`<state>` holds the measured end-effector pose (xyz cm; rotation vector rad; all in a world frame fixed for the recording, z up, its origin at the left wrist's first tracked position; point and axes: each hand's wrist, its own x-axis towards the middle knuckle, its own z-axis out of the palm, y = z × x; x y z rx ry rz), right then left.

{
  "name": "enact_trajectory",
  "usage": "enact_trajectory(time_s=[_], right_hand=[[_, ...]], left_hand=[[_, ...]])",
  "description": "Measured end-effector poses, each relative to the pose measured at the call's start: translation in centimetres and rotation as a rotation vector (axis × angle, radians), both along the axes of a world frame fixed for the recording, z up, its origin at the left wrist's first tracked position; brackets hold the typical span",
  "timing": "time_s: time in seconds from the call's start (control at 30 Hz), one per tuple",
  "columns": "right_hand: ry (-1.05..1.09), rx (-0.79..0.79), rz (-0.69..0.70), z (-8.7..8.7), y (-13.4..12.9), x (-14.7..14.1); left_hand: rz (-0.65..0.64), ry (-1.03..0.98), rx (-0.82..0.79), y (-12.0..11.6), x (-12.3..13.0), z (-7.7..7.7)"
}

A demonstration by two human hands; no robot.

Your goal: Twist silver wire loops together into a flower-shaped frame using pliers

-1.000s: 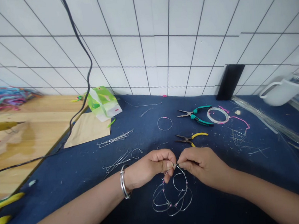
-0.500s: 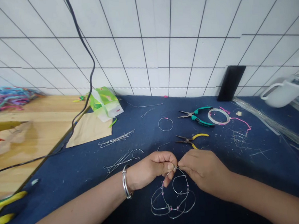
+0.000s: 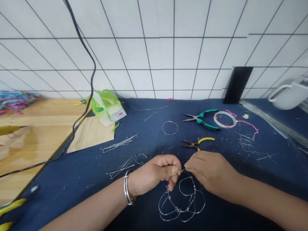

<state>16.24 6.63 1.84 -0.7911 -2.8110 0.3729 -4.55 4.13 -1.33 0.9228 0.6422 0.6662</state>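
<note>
My left hand [image 3: 161,173], with a silver bangle on its wrist, pinches the top of a wire frame [image 3: 177,210] between thumb and forefinger. Thin silver wire loops strung with small pink beads make up this frame, which hangs below my fingers. Close beside it on the right, my right hand [image 3: 206,170] is closed on a wire end at the same spot. Its fingertips are partly turned away from view. Just beyond my hands lie yellow-handled pliers [image 3: 196,143], their lower handle partly hidden by my right hand.
Teal-handled pliers [image 3: 201,119], a small wire ring [image 3: 170,127] and a white dish [image 3: 225,119] with pink beads lie farther back. Cut wires [image 3: 120,143] are bundled at left, near a green packet [image 3: 106,107]. A white jug [image 3: 292,93] stands at far right.
The wire frame has swung slightly to the right beneath my fingers. My right fingertips have drawn a little away from the left ones, showing more wire between them.
</note>
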Motion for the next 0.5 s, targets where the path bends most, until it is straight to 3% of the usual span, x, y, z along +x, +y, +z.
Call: enact_trajectory(time_s=[0.33,0.5], right_hand=[[0.011,0.094,-0.014,-0.18,0.3,0.22],[0.142,0.057,-0.043,-0.29,0.32,0.13]], left_hand=[[0.007,0.03,0.03,-0.19,0.1,0.45],[0.077,0.047,0.034,-0.25,0.27,0.08]])
